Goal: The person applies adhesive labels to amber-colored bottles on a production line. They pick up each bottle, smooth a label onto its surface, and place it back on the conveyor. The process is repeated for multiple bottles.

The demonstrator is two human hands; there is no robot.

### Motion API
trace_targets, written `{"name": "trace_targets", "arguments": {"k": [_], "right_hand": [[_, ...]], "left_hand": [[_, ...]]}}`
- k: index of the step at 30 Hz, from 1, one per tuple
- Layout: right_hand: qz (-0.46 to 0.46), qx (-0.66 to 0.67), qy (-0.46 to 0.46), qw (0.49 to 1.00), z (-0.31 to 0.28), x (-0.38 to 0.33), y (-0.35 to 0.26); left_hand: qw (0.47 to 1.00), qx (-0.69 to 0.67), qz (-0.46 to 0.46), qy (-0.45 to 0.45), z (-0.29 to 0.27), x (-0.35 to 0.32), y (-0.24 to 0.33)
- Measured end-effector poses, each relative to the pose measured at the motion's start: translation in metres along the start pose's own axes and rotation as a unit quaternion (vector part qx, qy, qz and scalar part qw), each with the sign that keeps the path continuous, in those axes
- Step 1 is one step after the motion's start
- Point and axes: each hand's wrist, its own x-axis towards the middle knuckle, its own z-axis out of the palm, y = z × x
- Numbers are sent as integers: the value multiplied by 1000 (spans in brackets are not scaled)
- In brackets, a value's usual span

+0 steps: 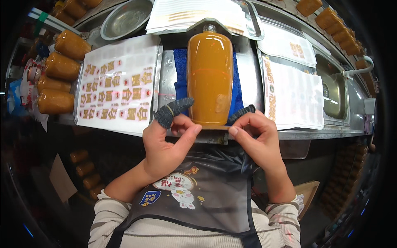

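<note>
A glossy amber-brown bottle lies on a blue cloth, its neck pointing away from me. On its near right side sits a paler oval patch. Just at the bottle's near end, a thin brownish strip stretches between my two hands. Thumb and finger of my left hand pinch the strip's left end; dark knitted covers are on some of its fingers. My right hand, with a similar dark finger cover, pinches the right end. The curled fingers behind both thumbs are partly hidden.
Left of the bottle lies a sheet of gold and red decals on a tray, with several brown bottles beyond. More decal sheets lie at right, before a sink. A metal bowl and stacked paper stand at the back.
</note>
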Motion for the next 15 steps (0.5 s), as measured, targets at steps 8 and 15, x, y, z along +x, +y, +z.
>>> {"name": "trace_targets", "arguments": {"k": [8, 15], "right_hand": [[12, 70, 28, 997, 11, 5, 19], [16, 86, 36, 996, 14, 5, 25]], "left_hand": [[999, 12, 21, 40, 6, 3, -5], [996, 56, 55, 39, 0, 8, -15]]}}
